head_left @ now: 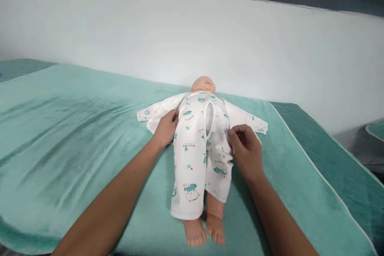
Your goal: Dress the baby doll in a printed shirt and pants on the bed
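A baby doll (203, 84) lies on its back on a green blanket (75, 128), head toward the wall, bare feet toward me. It wears a white top and white trousers (195, 156) printed with teal animals. My left hand (165, 128) is closed on the trousers' fabric at the doll's left-side waist. My right hand (245, 146) pinches the fabric at the other side of the waist, fingers curled. The top's sleeves (150, 113) spread flat to both sides.
The blanket covers a bed or table that meets a white wall (192, 36) behind the doll. A darker green surface (339, 160) shows beyond the blanket's white-trimmed right edge. Another green edge (376, 130) appears at far right.
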Motion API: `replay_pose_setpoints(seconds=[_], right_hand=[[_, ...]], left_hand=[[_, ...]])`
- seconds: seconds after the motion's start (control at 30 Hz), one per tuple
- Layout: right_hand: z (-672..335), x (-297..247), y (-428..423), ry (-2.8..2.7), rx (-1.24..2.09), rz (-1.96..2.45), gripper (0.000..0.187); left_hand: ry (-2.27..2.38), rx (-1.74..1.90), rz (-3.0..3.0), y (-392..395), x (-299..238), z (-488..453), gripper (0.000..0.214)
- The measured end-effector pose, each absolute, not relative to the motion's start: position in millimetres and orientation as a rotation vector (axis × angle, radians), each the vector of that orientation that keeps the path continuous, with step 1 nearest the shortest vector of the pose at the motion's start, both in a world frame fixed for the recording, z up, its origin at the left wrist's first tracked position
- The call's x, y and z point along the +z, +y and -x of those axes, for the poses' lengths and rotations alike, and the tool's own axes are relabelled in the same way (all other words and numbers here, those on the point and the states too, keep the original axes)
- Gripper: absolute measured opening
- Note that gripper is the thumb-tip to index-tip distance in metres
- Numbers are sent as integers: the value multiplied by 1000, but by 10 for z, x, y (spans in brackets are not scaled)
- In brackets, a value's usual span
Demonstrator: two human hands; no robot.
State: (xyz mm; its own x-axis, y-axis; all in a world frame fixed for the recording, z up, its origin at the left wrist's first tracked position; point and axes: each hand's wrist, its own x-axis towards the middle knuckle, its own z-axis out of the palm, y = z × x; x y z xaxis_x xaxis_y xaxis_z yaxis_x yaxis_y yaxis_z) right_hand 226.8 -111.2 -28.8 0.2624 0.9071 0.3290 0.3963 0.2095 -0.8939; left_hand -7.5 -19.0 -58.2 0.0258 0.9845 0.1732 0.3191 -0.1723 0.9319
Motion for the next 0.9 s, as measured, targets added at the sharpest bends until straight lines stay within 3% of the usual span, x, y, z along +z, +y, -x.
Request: replay_pose_setpoints(seconds=[0.2,0.43,0.67,0.9], right_hand=[[-1968,9,-1973,-2009,835,1285,10],[-1715,19,-2377,-2381,262,1711,19],[-1553,-113,-2518,-2345,-96,1642,28],[-1390,-436,-2510,-2190,-59,1650,21]], left_hand=[[1300,1261,-1465,-236,-624,111,18],[1284,1291,-1476,-184,-635,114,26],[1245,1330,-1440,-200,-614,101,22],[1249,1400,-1321,-223,-563,84,18]])
